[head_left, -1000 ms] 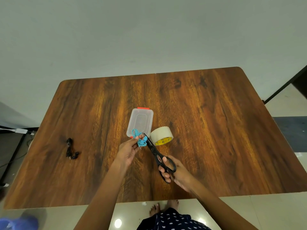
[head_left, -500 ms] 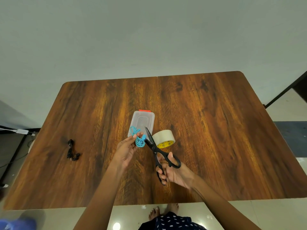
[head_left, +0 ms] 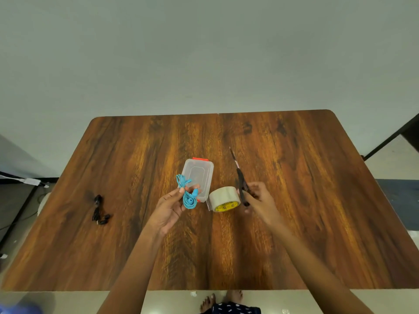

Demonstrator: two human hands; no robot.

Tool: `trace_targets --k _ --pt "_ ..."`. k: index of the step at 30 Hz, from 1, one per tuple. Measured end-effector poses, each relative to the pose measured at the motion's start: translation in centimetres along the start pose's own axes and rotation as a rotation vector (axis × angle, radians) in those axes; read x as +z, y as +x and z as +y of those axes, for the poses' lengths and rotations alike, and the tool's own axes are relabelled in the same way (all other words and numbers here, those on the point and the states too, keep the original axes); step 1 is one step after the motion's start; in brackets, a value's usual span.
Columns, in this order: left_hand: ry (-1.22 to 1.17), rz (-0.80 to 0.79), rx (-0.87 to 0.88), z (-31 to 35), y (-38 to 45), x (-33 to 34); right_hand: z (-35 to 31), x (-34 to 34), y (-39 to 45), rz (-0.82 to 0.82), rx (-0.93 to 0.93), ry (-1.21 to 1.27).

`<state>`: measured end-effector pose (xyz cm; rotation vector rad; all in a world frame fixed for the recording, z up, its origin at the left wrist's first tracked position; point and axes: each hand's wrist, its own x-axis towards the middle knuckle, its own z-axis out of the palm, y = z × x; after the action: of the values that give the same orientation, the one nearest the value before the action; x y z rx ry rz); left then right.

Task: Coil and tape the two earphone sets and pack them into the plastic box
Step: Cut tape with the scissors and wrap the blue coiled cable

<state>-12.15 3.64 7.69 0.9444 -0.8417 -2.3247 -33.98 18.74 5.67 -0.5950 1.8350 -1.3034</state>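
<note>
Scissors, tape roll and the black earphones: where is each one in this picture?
scissors [head_left: 240, 181]: head view, on the dark blades above the right hand.
tape roll [head_left: 223, 196]: head view, on its pale outer band.
black earphones [head_left: 98, 210]: head view, on the bundled cord.

So there's this wooden table [head_left: 294, 211] with a dark, streaky grain and rounded far corners, and everything else sits around it. Behind its far edge is a plain pale wall [head_left: 204, 53]. Off the table's left side I can see a white power strip [head_left: 31, 181] with cables on the floor. Past the right side there's a black bar [head_left: 390, 139] running diagonally. Just below the near edge, my bare feet [head_left: 221, 299] on the shiny tiled floor [head_left: 172, 302].
</note>
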Motion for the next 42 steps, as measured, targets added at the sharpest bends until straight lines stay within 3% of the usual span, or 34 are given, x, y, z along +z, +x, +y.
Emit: trace_targets --k 2,6,13,22,27,33,36,42 --pt "-0.037 -0.041 -0.015 0.0 -0.1 0.1 0.8 -1.0 1.4 0.154 -0.032 -0.191" --pt "-0.077 -0.075 -0.047 -0.3 -0.1 0.0 3.2 -2.0 3.1 0.243 0.029 -0.572" --pt "-0.067 -0.045 -0.084 -1.2 0.0 -0.5 4.4 -0.2 3.5 0.212 0.125 -0.854" --pt "0.019 -0.019 -0.116 -1.2 0.3 -0.6 3.8 -0.2 3.4 0.143 0.051 -1.085" --pt "0.055 -0.05 -0.177 -0.7 0.0 -1.1 1.2 1.1 2.4 0.181 -0.09 -0.989" --pt "0.072 -0.142 -0.212 0.9 -0.8 -3.1 -3.2 6.7 1.2 0.086 -0.36 -0.633" --pt "0.07 -0.187 -0.221 2.1 -1.2 -4.6 -4.7 9.9 0.9 -0.055 -0.328 -0.496" --pt "0.104 -0.189 -0.242 4.5 -2.1 -8.1 -6.3 14.3 0.0 -0.522 -0.111 -0.244"
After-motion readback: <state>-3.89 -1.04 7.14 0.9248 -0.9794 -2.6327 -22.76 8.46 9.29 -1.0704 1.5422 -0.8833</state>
